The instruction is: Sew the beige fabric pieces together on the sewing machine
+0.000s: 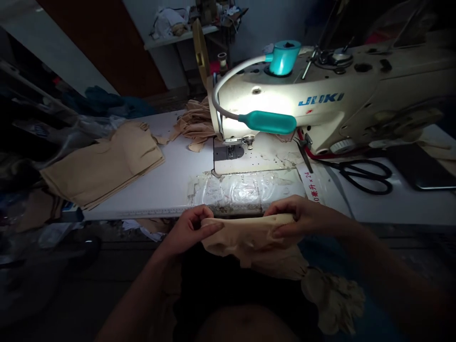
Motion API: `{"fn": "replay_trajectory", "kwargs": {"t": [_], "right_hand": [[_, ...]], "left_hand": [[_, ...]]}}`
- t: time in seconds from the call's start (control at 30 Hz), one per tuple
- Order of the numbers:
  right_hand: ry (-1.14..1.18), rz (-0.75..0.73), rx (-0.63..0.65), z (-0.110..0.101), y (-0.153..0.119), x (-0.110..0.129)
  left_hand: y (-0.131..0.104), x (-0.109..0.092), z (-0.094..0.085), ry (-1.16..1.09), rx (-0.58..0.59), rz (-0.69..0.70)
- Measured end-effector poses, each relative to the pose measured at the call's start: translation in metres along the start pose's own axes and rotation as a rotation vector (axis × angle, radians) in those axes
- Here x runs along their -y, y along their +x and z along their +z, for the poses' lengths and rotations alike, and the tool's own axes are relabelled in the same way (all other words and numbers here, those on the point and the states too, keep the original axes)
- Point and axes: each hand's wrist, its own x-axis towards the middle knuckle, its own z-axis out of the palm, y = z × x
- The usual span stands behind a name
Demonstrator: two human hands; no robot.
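Observation:
A beige piece of fabric [249, 232] is stretched between my two hands, just in front of the table edge and over my lap. My left hand [192, 230] pinches its left end between thumb and fingers. At the other end, my right hand [299, 218] grips the fabric near a ribbed-looking edge. The cloth hangs down in folds below the taut upper edge. Beyond my hands stands a white sewing machine [270, 95], its needle and presser foot [231, 151] lit by a lamp with a teal head [272, 122].
A stack of beige cut fabric [107, 161] lies on the table's left side. Crumpled beige pieces [195, 121] sit behind the needle area. Black-handled scissors [366, 175] and a dark flat device [423, 166] lie at right. More bunched fabric [333, 297] rests by my lap.

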Motion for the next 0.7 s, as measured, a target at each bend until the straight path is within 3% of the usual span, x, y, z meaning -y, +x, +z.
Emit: {"fn": "replay_trajectory", "kwargs": {"t": [0.23,0.4,0.5,0.57,0.63,0.7], "right_hand": [[-0.001,-0.097,-0.125,0.0,0.003,0.006],[0.225,-0.1,-0.335,-0.003,-0.004,0.015],[0.391,-0.057,-0.414,-0.008,-0.003,0.021],[0.375,-0.038,-0.425,-0.014,0.0,0.025],[0.267,-0.034,-0.442,-0.021,0.007,0.028],[0.161,-0.051,-0.516,-0.026,0.016,0.028]], "left_hand": [[0.006,-0.029,-0.026,0.136,0.034,0.039],[0.005,-0.056,-0.055,0.517,0.362,0.026],[0.005,-0.061,-0.064,0.448,0.522,-0.074],[0.007,-0.055,-0.07,0.343,0.591,-0.139],[0.01,-0.044,-0.076,0.259,0.544,-0.145],[0.015,-0.03,-0.081,0.171,0.379,-0.108]]}}
